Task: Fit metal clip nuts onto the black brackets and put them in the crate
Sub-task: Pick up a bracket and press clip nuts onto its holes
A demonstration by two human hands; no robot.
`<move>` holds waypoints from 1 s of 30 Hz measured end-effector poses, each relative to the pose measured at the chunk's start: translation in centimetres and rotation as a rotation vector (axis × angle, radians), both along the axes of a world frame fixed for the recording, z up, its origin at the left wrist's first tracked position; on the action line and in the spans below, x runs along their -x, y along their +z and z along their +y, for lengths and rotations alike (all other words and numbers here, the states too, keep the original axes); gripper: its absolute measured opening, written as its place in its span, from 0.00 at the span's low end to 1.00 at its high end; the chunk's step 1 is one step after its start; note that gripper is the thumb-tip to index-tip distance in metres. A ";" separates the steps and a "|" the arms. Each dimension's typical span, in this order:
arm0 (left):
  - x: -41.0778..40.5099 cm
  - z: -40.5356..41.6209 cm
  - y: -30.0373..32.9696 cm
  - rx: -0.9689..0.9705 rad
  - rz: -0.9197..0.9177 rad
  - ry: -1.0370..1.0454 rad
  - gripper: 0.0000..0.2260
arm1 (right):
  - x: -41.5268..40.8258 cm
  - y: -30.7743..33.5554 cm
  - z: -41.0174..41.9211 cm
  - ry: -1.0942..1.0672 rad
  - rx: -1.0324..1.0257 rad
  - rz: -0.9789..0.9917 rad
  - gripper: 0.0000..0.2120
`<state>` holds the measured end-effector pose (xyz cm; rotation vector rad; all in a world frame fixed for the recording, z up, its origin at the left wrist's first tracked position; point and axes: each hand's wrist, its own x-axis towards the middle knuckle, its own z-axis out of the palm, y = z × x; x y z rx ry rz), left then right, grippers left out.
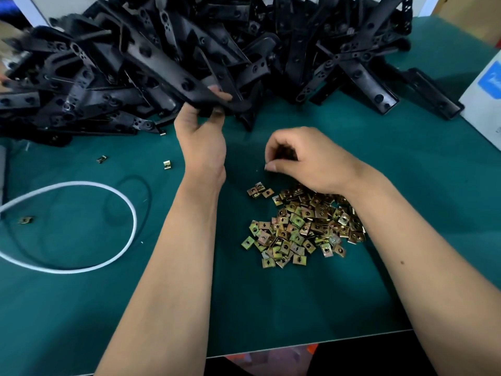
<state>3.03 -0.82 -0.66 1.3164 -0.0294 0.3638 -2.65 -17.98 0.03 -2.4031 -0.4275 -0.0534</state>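
Brackets (189, 50) mostly remain heaped unfitted; your left hand (202, 137) grips one at the pile's edge, your right hand (303, 161) is curled above the clip nuts (303, 226), contents hidden, no crate visible.

The right hand (306, 158) curls over whatever it holds; the bracket pile (189, 50) and white box (485, 99) run off-frame.

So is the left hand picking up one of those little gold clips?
No, the left hand grips a black bracket at the edge of the bracket pile, away from the clip nuts.
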 end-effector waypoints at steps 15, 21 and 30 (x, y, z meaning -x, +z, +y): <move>0.4 1.1 1.6 0.806 0.352 -0.270 0.10 | -0.6 -1.0 0.6 -0.228 -0.759 0.146 0.08; 0.5 1.2 1.7 0.764 0.389 -0.337 0.09 | -0.3 -0.6 1.1 -0.266 -0.784 0.120 0.10; 0.4 0.2 1.2 0.705 0.462 -0.490 0.05 | -0.3 -0.5 0.8 -0.430 -0.787 -0.005 0.12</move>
